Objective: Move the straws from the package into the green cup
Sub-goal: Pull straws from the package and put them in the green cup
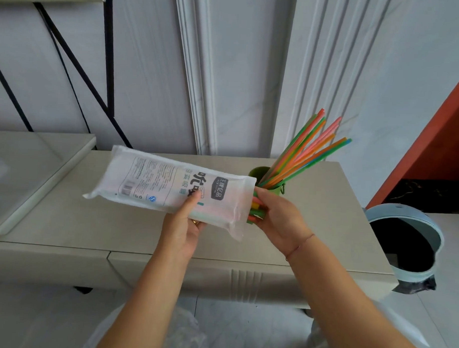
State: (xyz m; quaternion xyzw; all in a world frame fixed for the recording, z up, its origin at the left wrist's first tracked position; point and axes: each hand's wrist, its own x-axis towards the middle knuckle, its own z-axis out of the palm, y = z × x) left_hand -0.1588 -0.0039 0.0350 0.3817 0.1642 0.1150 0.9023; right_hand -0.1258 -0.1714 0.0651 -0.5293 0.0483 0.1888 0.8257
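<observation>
Surface: beige cabinet top (221, 241), white panelled wall behind.
Right hand (279, 217): fingers pinched on straw ends (255, 213) at the bag mouth.
Left hand (182, 224): gripping straw package (170, 187) mid-body.
Green cup (257, 173): far right, already holding leaning straws.
Risk: cup tipping from top-heavy straws; loose straws slipping out.

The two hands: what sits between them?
In the head view, the package's open end and protruding straw ends lie between the left hand and right hand, which pinches them.
</observation>
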